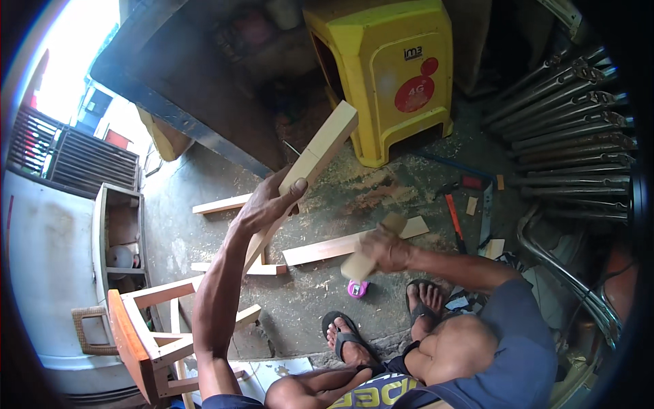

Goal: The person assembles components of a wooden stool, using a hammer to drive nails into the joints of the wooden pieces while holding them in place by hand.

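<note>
My left hand (272, 201) is wrapped round a long squared wooden bar (328, 140), its thumb lying on top. The bar slants up and away to the right, held above the floor, with a thin line across its upper part. In my right hand (387, 249) is a flat tan piece (355, 267), smeared by motion; whether it is wood or sandpaper I cannot tell. Under that hand a pale wooden board (317, 251) lies on the floor. Just below sits a small pink tape measure (357, 289), close to my sandalled feet.
A yellow plastic stool (381, 75) stands ahead. Shorter wooden bars (221, 204) lie at the left, near a wooden frame with an orange panel (133, 344). To the right are a hammer with an orange handle (454, 217), a handsaw (486, 211) and stacked metal tubes (572, 143). Sawdust covers the floor.
</note>
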Demonstrator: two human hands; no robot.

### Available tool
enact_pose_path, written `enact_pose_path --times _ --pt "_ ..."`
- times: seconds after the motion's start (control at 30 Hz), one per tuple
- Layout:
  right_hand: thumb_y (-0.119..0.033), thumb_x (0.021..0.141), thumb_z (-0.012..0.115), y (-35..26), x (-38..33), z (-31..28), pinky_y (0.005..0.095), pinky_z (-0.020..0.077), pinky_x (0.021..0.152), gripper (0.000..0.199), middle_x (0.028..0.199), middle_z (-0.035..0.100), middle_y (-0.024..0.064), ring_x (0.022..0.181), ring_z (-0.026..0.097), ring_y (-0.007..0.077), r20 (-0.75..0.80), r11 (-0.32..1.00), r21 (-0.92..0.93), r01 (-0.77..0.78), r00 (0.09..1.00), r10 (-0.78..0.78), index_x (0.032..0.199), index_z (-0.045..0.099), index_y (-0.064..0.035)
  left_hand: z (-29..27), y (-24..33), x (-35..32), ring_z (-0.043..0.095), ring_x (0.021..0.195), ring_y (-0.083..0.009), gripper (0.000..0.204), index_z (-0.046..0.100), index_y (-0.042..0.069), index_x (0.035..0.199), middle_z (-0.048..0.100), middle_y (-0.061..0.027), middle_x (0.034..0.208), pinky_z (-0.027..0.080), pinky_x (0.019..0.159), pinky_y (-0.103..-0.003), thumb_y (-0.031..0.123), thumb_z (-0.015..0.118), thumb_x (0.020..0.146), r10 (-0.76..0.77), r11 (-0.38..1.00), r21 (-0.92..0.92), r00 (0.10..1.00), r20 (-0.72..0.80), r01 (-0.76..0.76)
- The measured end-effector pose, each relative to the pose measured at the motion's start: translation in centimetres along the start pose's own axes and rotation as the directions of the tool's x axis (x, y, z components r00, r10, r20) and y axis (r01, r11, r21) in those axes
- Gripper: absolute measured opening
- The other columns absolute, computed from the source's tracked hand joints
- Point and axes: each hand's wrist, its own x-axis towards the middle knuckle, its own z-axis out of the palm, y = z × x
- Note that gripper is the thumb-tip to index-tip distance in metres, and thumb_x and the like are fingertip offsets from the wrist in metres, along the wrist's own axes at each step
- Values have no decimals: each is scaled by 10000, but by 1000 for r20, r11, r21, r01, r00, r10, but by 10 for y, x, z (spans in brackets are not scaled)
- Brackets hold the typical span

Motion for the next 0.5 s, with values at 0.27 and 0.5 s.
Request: enact_pose_path --times 0.27,0.5 --pt "-92 763 649 86 47 -49 369 520 973 594 1213 718 145 1108 679 255 141 393 848 -356 866 480 1353 606 -42 14 34 12 740 928 -431 674 560 2 1207 722 -253 1054 576 840 -512 506 801 830 198 877 451 980 -24 -166" --pt "-121 729 664 86 46 -43 367 513 968 599 1202 724 170 1114 679 255 88 558 744 -366 883 462 1316 620 -12 63 45 38 736 900 -441 651 568 14 1137 706 -279 1006 577 773 -520 512 828 807 228 750 643 973 -35 -153"
